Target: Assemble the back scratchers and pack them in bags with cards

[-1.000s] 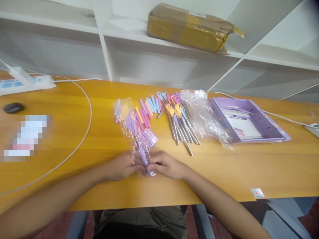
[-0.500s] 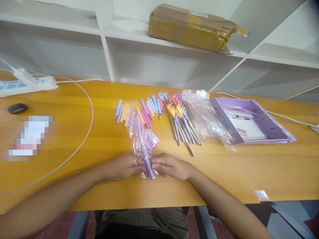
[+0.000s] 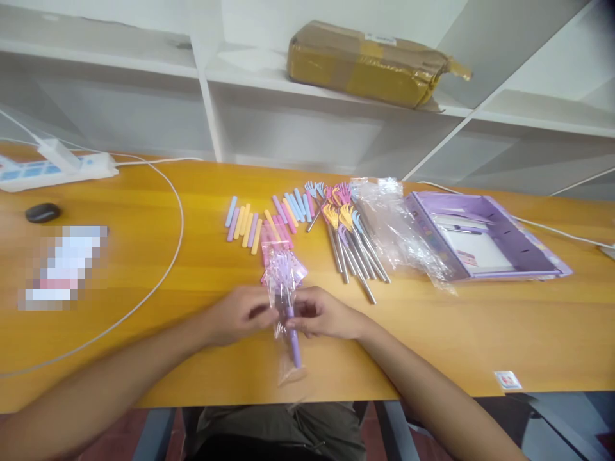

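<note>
A back scratcher [image 3: 293, 339] with a purple handle, metal rod and claw head lies inside a clear plastic bag [image 3: 283, 282], its claw pointing away from me. My right hand [image 3: 324, 312] grips the bagged handle from the right, thumb on top. From the left, my left hand [image 3: 243, 314] pinches the bag's side; it is slightly blurred. Partly beneath the bag's far end are pink printed cards [image 3: 298, 272]. Beyond them lie several coloured handle sleeves [image 3: 245, 224] in blue, purple, yellow and pink. To their right is a pile of claw-headed metal rods [image 3: 353, 240].
Crumpled clear bags [image 3: 391, 218] lie beside a purple open box [image 3: 528, 250] on the right. A power strip [image 3: 91, 168], a black mouse [image 3: 42, 212] and a cable [image 3: 180, 224] are at left. A taped parcel [image 3: 365, 64] sits on the shelf.
The bagged scratcher has come nearer to me, its handle end now close to the table's front edge. Both hands have shifted to higher up along the bag.
</note>
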Tool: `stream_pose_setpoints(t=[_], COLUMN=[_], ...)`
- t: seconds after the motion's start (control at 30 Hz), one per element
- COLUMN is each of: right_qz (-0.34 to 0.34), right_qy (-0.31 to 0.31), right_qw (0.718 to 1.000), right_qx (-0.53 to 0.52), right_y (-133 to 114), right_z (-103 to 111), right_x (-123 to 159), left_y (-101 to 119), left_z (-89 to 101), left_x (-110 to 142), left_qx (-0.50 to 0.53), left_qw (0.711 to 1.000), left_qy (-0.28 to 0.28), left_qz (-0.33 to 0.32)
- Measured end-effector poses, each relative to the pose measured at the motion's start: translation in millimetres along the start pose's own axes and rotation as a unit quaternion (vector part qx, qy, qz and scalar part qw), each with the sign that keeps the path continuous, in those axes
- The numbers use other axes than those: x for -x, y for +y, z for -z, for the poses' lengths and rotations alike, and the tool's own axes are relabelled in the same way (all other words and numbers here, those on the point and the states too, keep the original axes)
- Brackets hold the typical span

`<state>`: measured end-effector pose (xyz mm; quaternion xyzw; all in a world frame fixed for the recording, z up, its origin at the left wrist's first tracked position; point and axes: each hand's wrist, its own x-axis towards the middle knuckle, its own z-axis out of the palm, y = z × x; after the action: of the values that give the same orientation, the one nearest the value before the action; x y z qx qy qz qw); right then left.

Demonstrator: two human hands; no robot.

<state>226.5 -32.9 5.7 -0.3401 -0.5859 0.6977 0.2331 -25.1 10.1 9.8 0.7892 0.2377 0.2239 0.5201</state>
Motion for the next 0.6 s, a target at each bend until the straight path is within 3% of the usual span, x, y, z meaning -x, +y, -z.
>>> stream_pose_setpoints(t=[0.1,0.17,0.27,0.37,0.5,0.6], right_qz=[-0.015,0.021,0.063,0.071,0.089,0.113], right_qy=[-0.024,-0.012,0.001,-0.012,-0.018,0.077], right_qw=[0.998,0.989,0.971,0.967,0.963,0.940], right_qx=[0.060,0.143,0.232,0.245,0.255,0.311], right_y=[-4.7,-6.7,-7.2,-8.0,-10.0,-6.6], right_z=[-4.0,-8.6,-13.9,-14.3,-8.9,0.4], right_x=[4.9,6.5,7.0,7.4,8.3,6.5], left_y=[-10.5,-17.3,-26.5,-32.1,-31.9,-30.3], left_z=[5.4,6.4,4.3,1.3,1.5,3.4], left_x=[-5.5,-9.9,-13.3,-12.3,-10.9,-11.6], left_qx=[0.105,0.168,0.162,0.120,0.112,0.106], left_qw=[0.975,0.949,0.952,0.962,0.955,0.958], left_qy=[0.197,0.266,0.257,0.246,0.274,0.265], left_qz=[0.000,-0.016,-0.020,-0.009,0.013,0.025])
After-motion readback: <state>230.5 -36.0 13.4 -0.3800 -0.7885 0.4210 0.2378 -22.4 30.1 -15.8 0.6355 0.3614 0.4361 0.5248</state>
